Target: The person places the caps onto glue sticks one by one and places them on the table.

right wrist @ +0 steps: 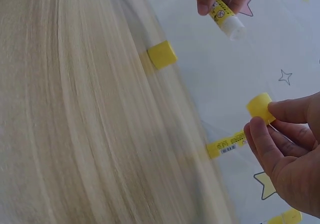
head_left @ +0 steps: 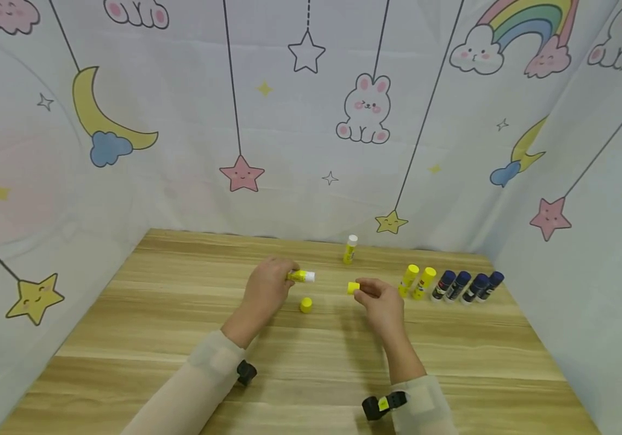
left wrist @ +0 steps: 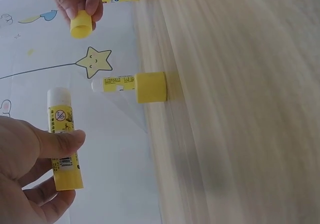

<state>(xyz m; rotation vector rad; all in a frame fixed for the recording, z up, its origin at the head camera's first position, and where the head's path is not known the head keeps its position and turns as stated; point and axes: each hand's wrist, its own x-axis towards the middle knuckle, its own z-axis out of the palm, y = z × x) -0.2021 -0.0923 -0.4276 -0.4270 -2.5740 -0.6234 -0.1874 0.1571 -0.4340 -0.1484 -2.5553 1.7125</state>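
My left hand (head_left: pixel 270 286) grips a yellow glue stick (left wrist: pixel 63 134) around its body, its white end bare and pointing toward the right hand. Thumb and fingertips of my right hand (head_left: pixel 384 305) pinch a yellow cap (right wrist: pixel 260 107), held apart from the glue stick; its hollow opening shows in the left wrist view. Between and below the hands, a second yellow cap (head_left: pixel 306 305) stands on the table. Farther back stands another uncapped glue stick (head_left: pixel 350 249), upright with its white top showing.
To the right on the wooden table (head_left: pixel 180 338) is a row: two capped yellow glue sticks (head_left: pixel 424 283), then several dark blue-capped sticks (head_left: pixel 458 286). A printed white cloth (head_left: pixel 191 121) hangs behind the table and along its sides.
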